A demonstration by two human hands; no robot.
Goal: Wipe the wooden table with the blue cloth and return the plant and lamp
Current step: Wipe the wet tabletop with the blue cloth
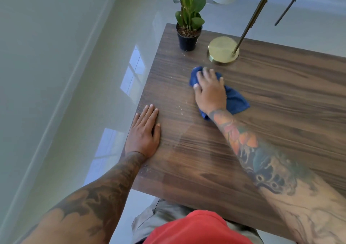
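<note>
The right hand (209, 92) lies palm down on the blue cloth (235, 101), fingers spread and pressing it flat against the wooden surface (280, 112); it is open over the cloth rather than clenched around it. The cloth is bunched, with one fold poking out beyond the fingertips and a wider flap spreading out to the right of the wrist. Just past the fingertips stands the lamp (223, 49), its round brass base on the surface, close to the cloth but not touching it, with a slim brass stem rising up and to the right and a white shade overhead. Beyond the hand and to its left sits the plant (189, 19), green leaves in a small black pot, near the far left corner of the surface. The left hand (144, 133) rests flat and open, holding nothing, at the left edge of the surface, well apart from the right hand. Pale specks of dust or crumbs dot the wood between the two hands. Both forearms are tattooed. A glossy tiled floor (74, 93) lies to the left.
</note>
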